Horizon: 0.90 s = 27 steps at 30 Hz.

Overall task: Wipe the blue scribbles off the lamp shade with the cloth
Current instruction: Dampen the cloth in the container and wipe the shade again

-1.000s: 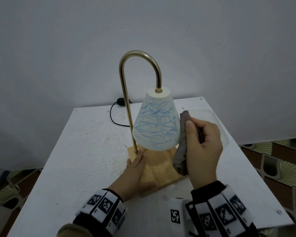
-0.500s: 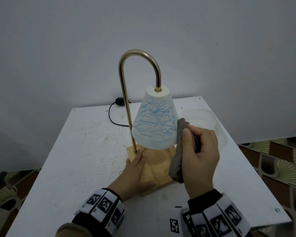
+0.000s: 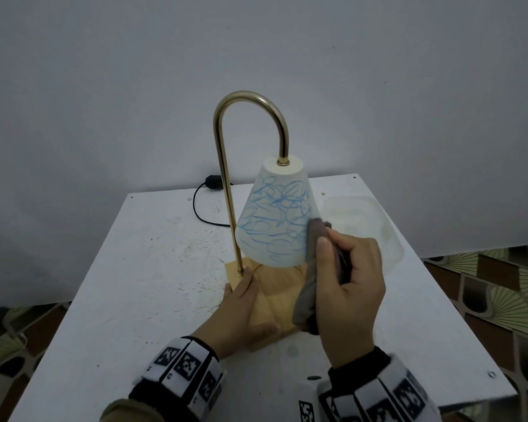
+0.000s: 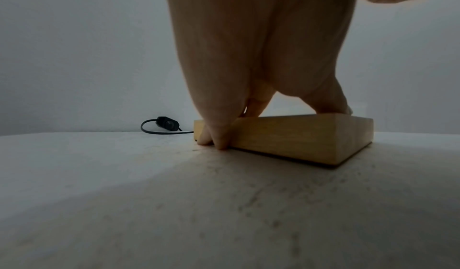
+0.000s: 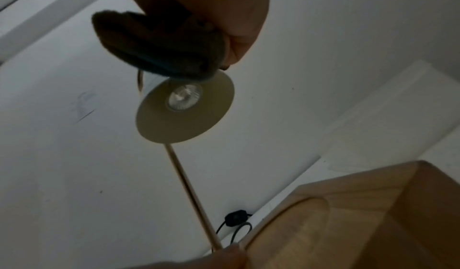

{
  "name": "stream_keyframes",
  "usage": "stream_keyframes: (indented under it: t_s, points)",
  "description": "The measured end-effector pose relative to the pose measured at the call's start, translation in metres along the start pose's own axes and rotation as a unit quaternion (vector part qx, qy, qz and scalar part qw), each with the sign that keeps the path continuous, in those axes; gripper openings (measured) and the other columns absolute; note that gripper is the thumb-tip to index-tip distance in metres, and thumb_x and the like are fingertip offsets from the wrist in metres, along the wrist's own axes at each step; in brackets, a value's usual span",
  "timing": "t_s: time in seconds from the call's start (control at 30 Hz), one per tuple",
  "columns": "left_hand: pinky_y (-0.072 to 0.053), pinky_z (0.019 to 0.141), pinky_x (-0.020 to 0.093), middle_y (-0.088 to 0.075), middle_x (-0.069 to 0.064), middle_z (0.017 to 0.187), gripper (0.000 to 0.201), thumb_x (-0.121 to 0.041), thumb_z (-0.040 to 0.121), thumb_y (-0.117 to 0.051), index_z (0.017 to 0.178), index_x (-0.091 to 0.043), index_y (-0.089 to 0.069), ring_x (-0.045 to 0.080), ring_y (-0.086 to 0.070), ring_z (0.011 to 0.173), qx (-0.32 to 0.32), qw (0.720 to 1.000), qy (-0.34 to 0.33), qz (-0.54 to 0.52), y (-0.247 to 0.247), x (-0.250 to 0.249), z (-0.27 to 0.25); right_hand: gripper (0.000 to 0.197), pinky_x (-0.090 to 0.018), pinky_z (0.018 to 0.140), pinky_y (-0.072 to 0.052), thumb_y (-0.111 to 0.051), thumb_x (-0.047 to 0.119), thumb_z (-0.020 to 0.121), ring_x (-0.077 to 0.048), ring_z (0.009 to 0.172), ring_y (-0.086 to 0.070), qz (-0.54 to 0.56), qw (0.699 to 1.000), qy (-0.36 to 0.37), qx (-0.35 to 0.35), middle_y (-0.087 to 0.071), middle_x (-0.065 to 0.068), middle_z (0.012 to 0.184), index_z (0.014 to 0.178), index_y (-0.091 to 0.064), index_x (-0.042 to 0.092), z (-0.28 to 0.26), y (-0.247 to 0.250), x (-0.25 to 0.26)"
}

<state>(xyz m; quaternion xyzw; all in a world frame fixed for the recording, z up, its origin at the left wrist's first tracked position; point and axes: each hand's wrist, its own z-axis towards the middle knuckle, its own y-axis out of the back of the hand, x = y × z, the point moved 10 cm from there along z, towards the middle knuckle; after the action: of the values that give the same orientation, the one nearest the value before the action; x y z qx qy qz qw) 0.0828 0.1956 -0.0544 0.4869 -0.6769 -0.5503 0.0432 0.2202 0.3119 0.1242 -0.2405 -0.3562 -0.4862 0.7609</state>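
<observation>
A white cone lamp shade [image 3: 276, 217] covered in blue scribbles hangs from a curved brass stem [image 3: 226, 190] over a wooden base [image 3: 278, 300]. My right hand [image 3: 348, 287] grips a grey cloth [image 3: 310, 269] whose top edge touches the shade's lower right side. From below, the right wrist view shows the cloth [image 5: 159, 44] against the shade's rim [image 5: 185, 109]. My left hand [image 3: 241, 315] grips the base's left edge, thumb on top, fingers [image 4: 216, 133] down its side on the wooden base [image 4: 286, 137].
The lamp stands on a white scuffed table [image 3: 134, 284] against a grey wall. A black cord with an inline switch [image 3: 212, 182] lies behind the stem. A clear plastic tray [image 3: 363, 226] sits on the table's right. Patterned floor shows beyond both table edges.
My right hand has carried the cloth left and a little forward until it touches the shade's right side. The left hand has stayed on the base.
</observation>
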Motion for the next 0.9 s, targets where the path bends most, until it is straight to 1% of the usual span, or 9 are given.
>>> stream_keyframes:
  t_s: [0.1,0.17,0.23,0.3,0.43,0.53,0.67,0.77,0.9]
  points:
    - [-0.004,0.119,0.042,0.030,-0.007,0.152,0.105,-0.056,0.083,-0.057,0.148,-0.018,0.016,0.033,0.018,0.143,0.015,1.000,0.009,-0.006,0.000,-0.003,-0.006,0.004,-0.008,0.076,-0.038,-0.056,0.023,0.087,0.002,0.084,-0.053,-0.001,0.998,-0.058,-0.009,-0.057,0.000,0.085,0.087,-0.059,0.021,0.015,0.001,-0.021]
    - [-0.004,0.119,0.042,0.030,-0.006,0.152,0.103,-0.056,0.083,-0.056,0.148,-0.018,0.015,0.034,0.018,0.142,0.019,1.000,0.011,-0.003,0.000,-0.005,-0.007,0.004,-0.018,0.076,-0.044,-0.056,0.024,0.086,-0.006,0.084,-0.056,0.019,0.996,-0.087,-0.009,-0.060,0.002,0.085,0.084,-0.059,0.026,0.028,-0.003,-0.026]
    - [-0.005,0.119,0.042,0.029,-0.006,0.152,0.102,-0.055,0.084,-0.056,0.148,-0.017,0.015,0.036,0.017,0.142,0.020,1.000,0.014,-0.002,0.001,-0.007,-0.008,0.005,-0.025,0.077,-0.047,-0.056,0.024,0.087,-0.015,0.086,-0.059,0.045,0.996,-0.078,-0.012,-0.061,0.002,0.087,0.085,-0.061,0.025,0.037,-0.006,-0.017]
    - [-0.006,0.118,0.043,0.028,-0.007,0.153,0.103,-0.055,0.083,-0.056,0.148,-0.019,0.015,0.036,0.016,0.142,0.023,1.000,0.015,-0.007,0.001,-0.008,-0.009,0.006,-0.020,0.077,-0.046,-0.057,0.022,0.088,-0.013,0.087,-0.059,0.065,0.997,-0.049,-0.015,-0.061,0.003,0.088,0.089,-0.062,0.020,0.037,-0.009,0.000]
    - [-0.006,0.119,0.046,0.027,-0.010,0.153,0.106,-0.060,0.080,-0.058,0.149,-0.023,0.014,0.035,0.016,0.143,0.013,1.000,0.006,-0.018,0.000,-0.003,-0.004,0.013,-0.005,0.079,-0.039,-0.059,0.010,0.087,0.006,0.089,-0.054,0.056,0.998,-0.006,-0.008,-0.056,-0.001,0.091,0.099,-0.064,0.013,0.017,-0.010,0.019]
    - [-0.006,0.119,0.046,0.028,-0.008,0.153,0.106,-0.058,0.081,-0.057,0.148,-0.020,0.015,0.035,0.016,0.143,0.017,1.000,0.010,-0.009,-0.001,-0.004,-0.004,0.014,-0.004,0.081,-0.039,-0.059,0.016,0.089,0.006,0.091,-0.052,0.020,1.000,-0.005,-0.007,-0.051,0.000,0.095,0.102,-0.062,0.018,0.010,-0.004,0.010]
    - [-0.006,0.119,0.045,0.028,-0.007,0.153,0.104,-0.055,0.083,-0.057,0.148,-0.018,0.015,0.036,0.017,0.142,0.021,1.000,0.016,-0.010,0.002,-0.008,-0.009,0.017,-0.007,0.086,-0.037,-0.047,0.022,0.093,0.005,0.097,-0.050,0.042,0.997,-0.056,0.017,-0.047,0.011,0.103,0.101,-0.062,0.021,0.019,-0.003,-0.011]
    - [-0.005,0.119,0.044,0.028,-0.007,0.153,0.104,-0.055,0.083,-0.057,0.148,-0.018,0.016,0.036,0.017,0.142,0.025,0.999,0.017,-0.013,0.002,-0.008,-0.009,0.029,-0.010,0.096,-0.036,-0.041,0.022,0.095,0.001,0.112,-0.048,0.085,0.991,-0.065,0.080,-0.047,0.013,0.116,0.118,-0.058,0.016,0.014,-0.011,-0.009]
    - [-0.007,0.119,0.045,0.028,-0.007,0.153,0.104,-0.055,0.082,-0.058,0.148,-0.019,0.015,0.037,0.016,0.142,0.023,1.000,0.017,-0.012,0.003,-0.009,-0.010,0.038,-0.008,0.101,-0.031,-0.044,0.016,0.095,0.004,0.122,-0.042,0.038,0.992,-0.025,0.116,-0.045,0.010,0.129,0.133,-0.046,0.015,0.003,-0.014,-0.004]
